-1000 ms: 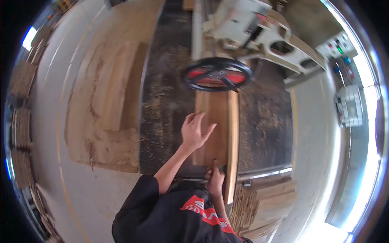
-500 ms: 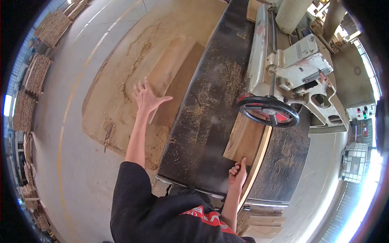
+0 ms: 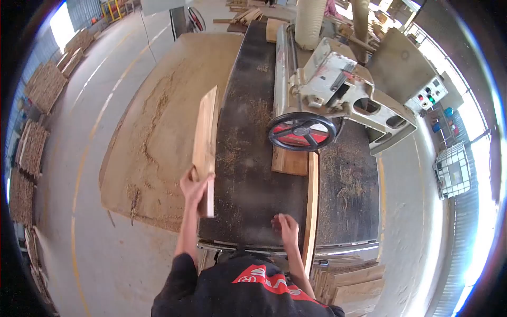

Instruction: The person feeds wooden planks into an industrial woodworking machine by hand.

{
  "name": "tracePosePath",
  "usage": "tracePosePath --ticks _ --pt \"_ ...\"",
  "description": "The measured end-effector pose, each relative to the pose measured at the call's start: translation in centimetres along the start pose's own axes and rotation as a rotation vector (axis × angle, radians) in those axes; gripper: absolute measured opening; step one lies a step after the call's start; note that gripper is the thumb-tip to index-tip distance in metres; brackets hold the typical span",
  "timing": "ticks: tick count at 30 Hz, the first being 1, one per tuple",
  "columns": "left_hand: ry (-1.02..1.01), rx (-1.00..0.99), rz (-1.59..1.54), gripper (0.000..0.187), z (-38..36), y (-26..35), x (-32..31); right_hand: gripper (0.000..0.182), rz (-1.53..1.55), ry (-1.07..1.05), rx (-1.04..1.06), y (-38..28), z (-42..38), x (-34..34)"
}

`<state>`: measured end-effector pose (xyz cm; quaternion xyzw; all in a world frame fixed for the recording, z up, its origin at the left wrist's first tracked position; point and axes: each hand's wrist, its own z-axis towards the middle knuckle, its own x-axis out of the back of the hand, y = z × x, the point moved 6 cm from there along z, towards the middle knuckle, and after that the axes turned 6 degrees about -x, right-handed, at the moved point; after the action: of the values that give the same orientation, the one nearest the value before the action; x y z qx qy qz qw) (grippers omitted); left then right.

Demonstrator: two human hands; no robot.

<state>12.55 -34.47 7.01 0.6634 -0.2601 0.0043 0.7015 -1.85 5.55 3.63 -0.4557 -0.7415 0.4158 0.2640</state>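
My left hand [image 3: 195, 186] grips a long wooden board [image 3: 206, 132] near its near end. The board is raised and tilted on its edge over the left rim of the dark machine table [image 3: 248, 195]. My right hand [image 3: 287, 228] is over the front of that table with fingers curled in, apart from any board; I see nothing in it. Farther in, a second wooden board [image 3: 290, 161] lies flat against the pale wooden guide strip [image 3: 312, 195]. Its far part is hidden beneath the planer-like machine's handwheel [image 3: 302, 132] and housing.
A dusty side table [image 3: 142, 158] with wood shavings adjoins the machine on the left. The machine body [image 3: 338, 79] and its hose [image 3: 310, 24] stand at the right. Stacked planks [image 3: 359, 282] sit low at front right. A control panel [image 3: 426, 95] is farther right.
My left hand has taken the board from the side table and brought it up and nearer. The board on the machine table has slid farther under the machine, away from my right hand.
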Motion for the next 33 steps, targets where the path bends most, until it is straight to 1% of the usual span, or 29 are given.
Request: tracePosePath --ticks 1,2,3,4,5,6,7,8,10,11,13,14,17,18,19,20,21,23,24,27,28,31,33 --pt "-0.089 0.028 -0.284 0.092 -2.6 -0.2 -0.7 0.033 -0.064 -0.007 0.017 1.6 -1.0 0.2" --pt "-0.145 0.085 -0.5 0.074 -5.6 0.7 -1.1 0.034 -0.053 -0.038 0.018 2.5 -2.4 0.2" --pt "-0.184 0.122 -0.715 0.054 -7.9 -0.7 -2.0 0.035 -0.044 -0.069 0.016 3.3 -4.0 0.2" --pt "-0.22 0.225 -0.664 0.038 -11.5 1.7 -1.3 0.036 -0.036 -0.102 0.012 3.8 -5.4 0.2" --pt "-0.303 0.313 -0.827 0.059 -13.8 1.4 -2.1 0.037 -0.07 -0.163 -0.024 3.7 -6.6 -0.2" --pt "-0.419 0.368 -1.017 0.071 -15.8 1.7 -3.1 0.038 -0.104 -0.224 -0.058 3.4 -7.8 -0.5" --pt "-0.539 0.426 -1.204 0.084 -17.9 3.6 -3.9 0.039 -0.136 -0.285 -0.094 3.3 -9.0 -0.9" --pt "-0.557 0.428 -1.278 0.091 -19.5 4.5 -4.2 0.04 -0.179 -0.35 -0.04 2.6 -9.8 -1.3" --pt "-0.599 0.436 -1.424 0.106 -22.2 5.9 -4.8 0.04 -0.073 -0.426 -0.166 2.5 -11.0 -1.9" --pt "-0.646 0.49 -1.522 0.108 -23.5 6.2 -5.1 0.041 -0.018 -0.464 -0.228 2.4 -11.6 -2.3" --pt "-0.737 0.608 -1.713 0.111 -25.8 6.3 -5.4 0.04 0.08 -0.555 -0.274 1.7 -13.0 -3.0" --pt "-0.854 0.697 -1.885 0.114 -26.9 7.2 -5.5 0.04 0.127 -0.6 -0.298 1.5 -13.5 -3.2" --pt "-0.836 0.585 -1.665 0.096 -29.0 6.5 -5.0 0.041 -0.068 -0.618 -0.107 2.5 -14.3 -3.3" --pt "-0.738 0.587 -1.547 0.089 -29.0 3.3 -5.3 0.042 -0.374 -0.533 -0.002 2.4 -14.4 -2.4" --pt "-0.64 0.593 -1.421 0.083 -28.4 -2.1 -5.8 0.041 -0.284 -0.45 0.154 5.2 -13.3 -2.0" --pt "-0.547 0.596 -1.287 0.076 -28.6 -5.7 -5.2 0.04 -0.384 -0.38 0.125 3.7 -14.8 -1.2" --pt "-0.565 0.594 -1.181 0.07 -28.9 -6.2 -4.2 0.04 -0.482 -0.313 0.101 1.0 -15.7 -0.5" --pt "-0.615 0.578 -0.967 0.058 -28.2 -5.9 -2.9 0.038 -0.47 -0.184 0.259 2.9 -14.9 0.8" --pt "-0.603 0.642 -0.672 0.06 -28.4 -6.0 -0.7 0.039 -0.501 -0.152 0.249 2.9 -15.2 1.2" --pt "-0.534 0.152 -0.285 0.063 -30.0 -1.8 2.1 0.041 -0.574 -0.149 0.226 2.5 -15.8 1.1" --pt "-0.494 0.007 -0.286 0.082 -30.9 -1.5 2.5 0.039 -0.513 -0.159 0.22 4.2 -15.1 0.8" --pt "-0.494 -0.659 0.438 0.116 -33.8 3.9 2.7 0.036 -0.631 -0.219 0.303 4.2 -15.6 -0.3" --pt "-0.593 -0.645 0.556 0.135 -35.2 5.5 1.6 0.032 -0.685 -0.244 0.367 5.4 -15.3 -0.9"
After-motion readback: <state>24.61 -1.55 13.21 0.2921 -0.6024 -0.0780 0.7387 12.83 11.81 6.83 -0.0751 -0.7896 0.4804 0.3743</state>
